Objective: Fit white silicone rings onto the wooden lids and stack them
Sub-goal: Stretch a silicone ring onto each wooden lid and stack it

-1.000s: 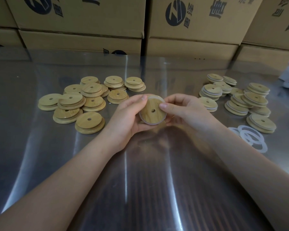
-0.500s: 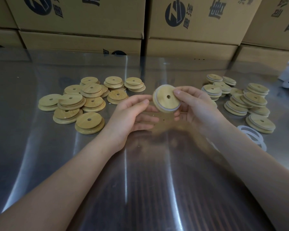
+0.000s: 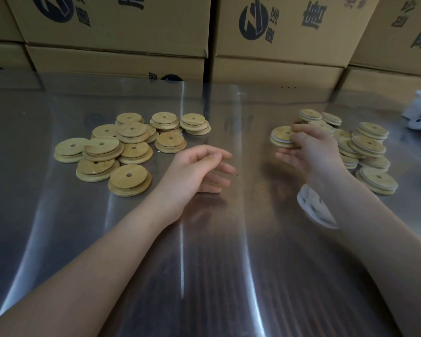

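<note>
The fingers (image 3: 301, 129) of the right hand (image 3: 311, 154) are closed on a lid (image 3: 281, 136). Some of them lie over its top face and the others are spread below it. A white ring (image 3: 277, 140) shows as a thin band around the edge of this lid. I cannot tell whether the lid already touches the tabletop (image 3: 229, 239) or is just above it.

Just right of the lid and behind it are the ringed lids (image 3: 367, 147), in low stacks. Nearer to the person than the lid, partly under the right forearm, lie the loose rings (image 3: 312, 210). Left of the lid, the left hand (image 3: 197, 169) rests on the tabletop with loosely curled fingers and holds nothing. Well apart to the left of the lid are the bare lids (image 3: 122, 147).

The lid is probably light, stiff and smooth, so a gentle pinch is enough. The ring seems soft and stretchy, and I think it can roll off if the fingers press on it. It is better to take the wood at the rim, above and below the ring. The low stacks may slide, so the lid should be set down flat.
</note>
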Motion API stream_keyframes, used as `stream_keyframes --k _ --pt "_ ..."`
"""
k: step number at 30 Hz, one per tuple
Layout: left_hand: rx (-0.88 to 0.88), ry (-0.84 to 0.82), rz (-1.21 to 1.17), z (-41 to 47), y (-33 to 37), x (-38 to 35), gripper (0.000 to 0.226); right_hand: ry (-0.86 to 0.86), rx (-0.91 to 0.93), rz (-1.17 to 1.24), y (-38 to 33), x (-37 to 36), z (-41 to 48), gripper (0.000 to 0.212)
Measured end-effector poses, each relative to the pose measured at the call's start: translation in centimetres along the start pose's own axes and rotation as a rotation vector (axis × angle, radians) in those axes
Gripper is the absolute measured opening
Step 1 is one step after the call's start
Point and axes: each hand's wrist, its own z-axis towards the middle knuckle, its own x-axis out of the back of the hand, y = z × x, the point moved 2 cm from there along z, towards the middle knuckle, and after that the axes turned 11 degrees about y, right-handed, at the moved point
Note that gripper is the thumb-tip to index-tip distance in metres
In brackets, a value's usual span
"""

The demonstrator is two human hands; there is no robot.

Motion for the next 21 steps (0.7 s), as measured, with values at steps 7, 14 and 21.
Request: stream_keyframes --k 7,14,21 --pt "-0.012 -0.001 0.022 -0.1 0.1 0.0 0.022 0.061 0.006 -0.187 0.7 0.8 1.3 0.035" --pt "-0.013 0.005 0.042 -0.1 0.1 0.0 0.022 0.163 0.15 -0.578 0.8 2.1 2.9 0.037" --pt "-0.017 0.016 0.073 -0.2 0.2 0.0 0.021 0.122 0.266 -0.859 1.0 2.6 3.2 0.042"
